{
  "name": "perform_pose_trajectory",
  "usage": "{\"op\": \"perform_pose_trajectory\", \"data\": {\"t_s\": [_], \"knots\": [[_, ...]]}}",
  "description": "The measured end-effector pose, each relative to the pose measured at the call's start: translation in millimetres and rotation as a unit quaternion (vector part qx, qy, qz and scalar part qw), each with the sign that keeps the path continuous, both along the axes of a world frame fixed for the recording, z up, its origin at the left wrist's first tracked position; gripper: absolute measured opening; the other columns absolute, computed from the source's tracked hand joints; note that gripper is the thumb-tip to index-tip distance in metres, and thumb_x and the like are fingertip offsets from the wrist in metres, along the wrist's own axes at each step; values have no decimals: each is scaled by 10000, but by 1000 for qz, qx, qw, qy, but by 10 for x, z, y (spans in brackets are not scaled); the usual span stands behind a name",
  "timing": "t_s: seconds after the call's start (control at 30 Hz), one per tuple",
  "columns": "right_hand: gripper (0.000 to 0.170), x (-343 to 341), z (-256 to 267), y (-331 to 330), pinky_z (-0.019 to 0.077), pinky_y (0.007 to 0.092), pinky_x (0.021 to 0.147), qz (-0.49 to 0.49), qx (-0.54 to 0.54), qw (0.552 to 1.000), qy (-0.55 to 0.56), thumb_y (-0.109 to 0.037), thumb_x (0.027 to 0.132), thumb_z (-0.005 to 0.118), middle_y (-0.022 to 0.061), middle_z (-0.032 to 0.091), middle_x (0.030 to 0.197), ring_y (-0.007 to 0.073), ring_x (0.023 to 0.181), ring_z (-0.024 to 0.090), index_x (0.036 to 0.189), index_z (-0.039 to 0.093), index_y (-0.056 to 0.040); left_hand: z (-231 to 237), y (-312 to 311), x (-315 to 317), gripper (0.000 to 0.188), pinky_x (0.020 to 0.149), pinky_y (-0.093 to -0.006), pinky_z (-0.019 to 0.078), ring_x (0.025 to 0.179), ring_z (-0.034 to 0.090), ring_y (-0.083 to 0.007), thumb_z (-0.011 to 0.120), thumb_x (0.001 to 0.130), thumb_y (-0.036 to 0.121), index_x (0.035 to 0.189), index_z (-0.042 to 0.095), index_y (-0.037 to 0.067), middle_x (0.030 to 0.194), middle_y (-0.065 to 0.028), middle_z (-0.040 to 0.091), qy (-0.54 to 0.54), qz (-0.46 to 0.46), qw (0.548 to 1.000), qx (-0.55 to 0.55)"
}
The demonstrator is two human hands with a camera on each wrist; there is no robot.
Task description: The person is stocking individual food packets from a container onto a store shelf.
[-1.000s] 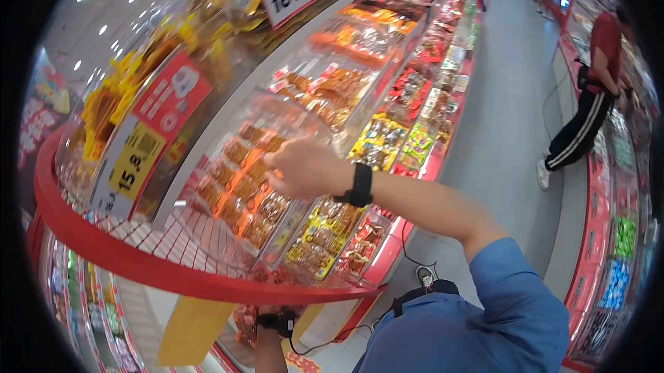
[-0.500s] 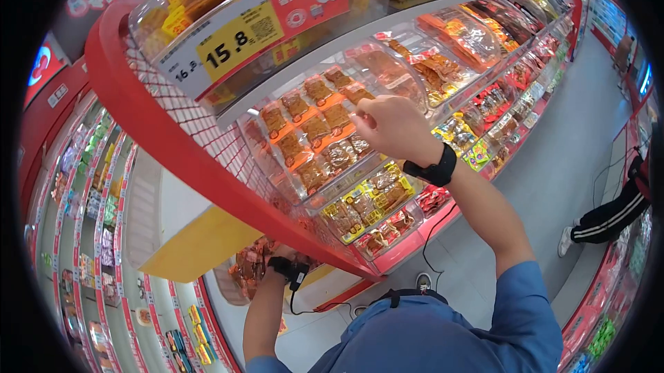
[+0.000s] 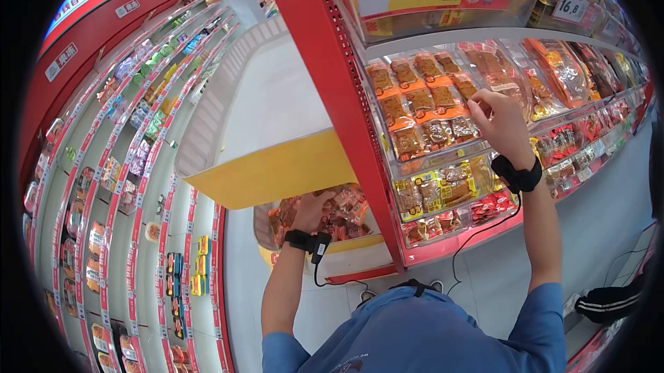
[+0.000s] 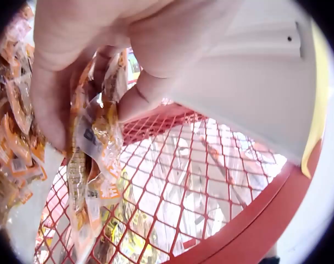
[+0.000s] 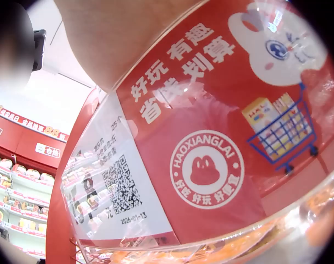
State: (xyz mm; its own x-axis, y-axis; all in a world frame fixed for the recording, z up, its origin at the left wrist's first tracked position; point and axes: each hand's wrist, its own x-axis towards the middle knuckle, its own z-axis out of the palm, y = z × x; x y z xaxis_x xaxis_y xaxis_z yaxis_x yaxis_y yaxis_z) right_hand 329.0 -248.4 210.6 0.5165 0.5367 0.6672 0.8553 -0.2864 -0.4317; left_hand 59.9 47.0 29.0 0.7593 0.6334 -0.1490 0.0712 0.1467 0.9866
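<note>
My left hand (image 3: 311, 212) reaches into a clear low bin of small brown snack packets (image 3: 349, 207), under a yellow-fronted shelf. In the left wrist view, its fingers and thumb pinch a few clear-and-orange snack packets (image 4: 92, 159), hanging above a red mesh. My right hand (image 3: 501, 120) is over the right side of the display bin of orange-backed snack packets (image 3: 418, 99), fingers bent and thumb near the fingertips. I cannot tell whether it grips anything. In the right wrist view, a red and white price card (image 5: 211, 110) behind shiny clear plastic fills much of the frame.
A red upright frame (image 3: 332, 96) divides the two bins. Yellow snack packs (image 3: 443, 186) lie in a tray below the display bin. Long stocked shelves (image 3: 131, 131) run along the left. A cable (image 3: 477, 231) hangs from the right wrist. Someone's striped trouser leg (image 3: 609, 304) shows at right.
The head view has swung left, bringing the low bin and the left hand into sight. The right hand stays over the orange-backed packets. The left hand now shows among the packets.
</note>
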Motion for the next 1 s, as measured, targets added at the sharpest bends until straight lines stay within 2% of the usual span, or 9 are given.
{"op": "perform_pose_trajectory", "data": {"t_s": [0.27, 0.37, 0.47, 0.5, 0.57, 0.6, 0.73, 0.87, 1.0], "knots": [[164, -70, 75, -7, 433, 289, 558, 3, -25, 999, 46, -159, 837, 586, 87, 578, 594, 168, 558, 570, 812, 612, 1, 261, -118, -449, 271, 707, -272, 484, 878, 565, -147, 558, 844, 25, 1106, 487, 47, 1020, -59, 557, -79, 88, 988, -103], [109, -38, 18, -17, 440, 298, 636, 16, 57, 997, -51, -97, 811, 579, 97, 602, 725, 196, 659, 577, 844, 610, 2, 285, -212, -593, 306, 763, -312, 478, 938, 550, -159, 545, 850, 9, 1140, 458, 54, 1048, -64, 545, -146, 77, 977, -136], [134, -469, -78, -159, 436, 324, 696, 18, 213, 944, -250, -13, 756, 552, 138, 586, 881, 246, 742, 565, 879, 599, 14, 306, -378, -717, 317, 806, -349, 479, 966, 550, -180, 529, 853, -8, 1154, 449, 55, 1061, -64, 545, -240, 87, 947, -195], [194, -661, -172, -226, 446, 356, 687, 77, 191, 946, -249, 29, 699, 525, 182, 557, 946, 286, 754, 557, 883, 586, 33, 335, -451, -733, 327, 820, -357, 479, 982, 550, -187, 526, 852, -15, 1161, 445, 55, 1075, -67, 543, -254, 94, 940, -209], [198, -1083, -383, -146, 465, 373, 665, 281, 157, 943, -88, 1, 694, 534, 194, 562, 933, 276, 757, 569, 881, 593, 24, 350, -612, -807, 348, 847, -371, 480, 1013, 548, -199, 521, 848, -28, 1175, 437, 57, 1103, -71, 539, -268, 104, 928, -238], [247, -1269, -496, -31, 474, 364, 706, 344, 64, 936, -18, -49, 735, 574, 198, 554, 1021, 284, 820, 576, 971, 583, 23, 253, -629, -868, 407, 897, -393, 467, 1072, 532, -223, 521, 838, -45, 1218, 414, 53, 1160, -95, 523, -258, 100, 929, -246], [576, -1845, -742, 467, 445, 345, 851, 371, -71, 883, 279, -177, 818, 601, 203, 484, 1225, 281, 1020, 555, 1305, 365, 20, 386, -898, -877, 495, 935, -404, 446, 1124, 507, -247, 514, 830, -58, 1285, 346, 40, 1224, -118, 492, -250, 65, 937, -236], [588, -2046, -904, 675, 415, 350, 932, 392, -90, 847, 349, -172, 849, 585, 211, 454, 1293, 255, 1163, 504, 1347, 324, 0, 468, -1054, -866, 532, 956, -385, 426, 1145, 486, -228, 533, 821, -46, 1303, 327, 43, 1249, -102, 464, -250, 26, 954, -165], [539, -2113, -962, 736, 428, 334, 912, 409, -45, 822, 395, -156, 828, 621, 201, 503, 1244, 234, 1094, 549, 1289, 408, 23, 472, -1191, -823, 582, 970, -366, 409, 1154, 472, -203, 546, 810, -42, 1328, 297, 56, 1256, -93, 446, -262, 72, 950, -152]]}}
